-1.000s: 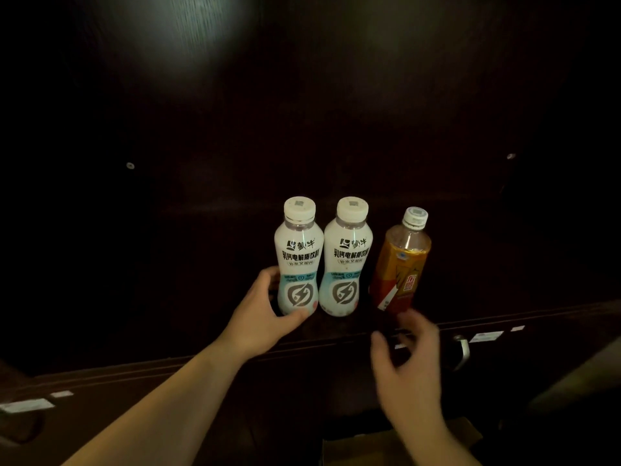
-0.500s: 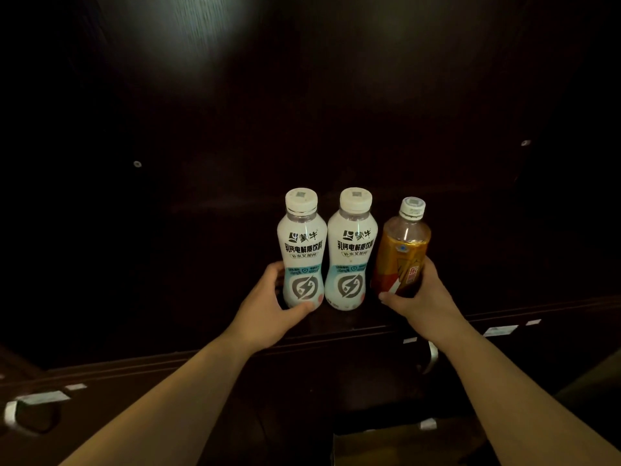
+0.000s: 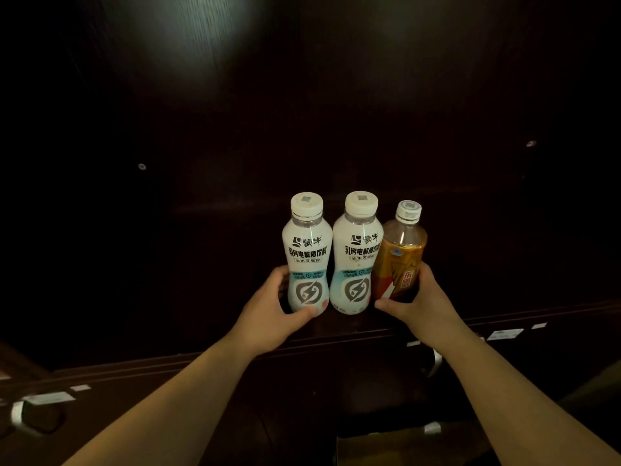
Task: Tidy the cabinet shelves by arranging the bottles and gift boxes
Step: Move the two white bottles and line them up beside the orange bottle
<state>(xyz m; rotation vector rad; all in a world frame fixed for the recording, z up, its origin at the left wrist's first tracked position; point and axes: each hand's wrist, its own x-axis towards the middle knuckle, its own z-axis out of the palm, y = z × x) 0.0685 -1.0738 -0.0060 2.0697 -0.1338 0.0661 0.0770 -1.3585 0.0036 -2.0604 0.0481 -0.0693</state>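
Three bottles stand upright in a row on a dark cabinet shelf. The left white bottle has my left hand wrapped around its lower part. A second white bottle stands touching it in the middle, with no hand on it. On the right, an amber tea bottle with a white cap leans against the middle one. My right hand grips its lower half.
The cabinet interior is dark, with shelf-pin holes in the back panel. Metal drawer handles show below at the left and right. A cardboard box edge lies at the bottom, and white stickers mark the shelf front.
My right hand rose from below the shelf and closed on the amber bottle, pushing it left against the middle white bottle. My left hand stayed on the left white bottle.
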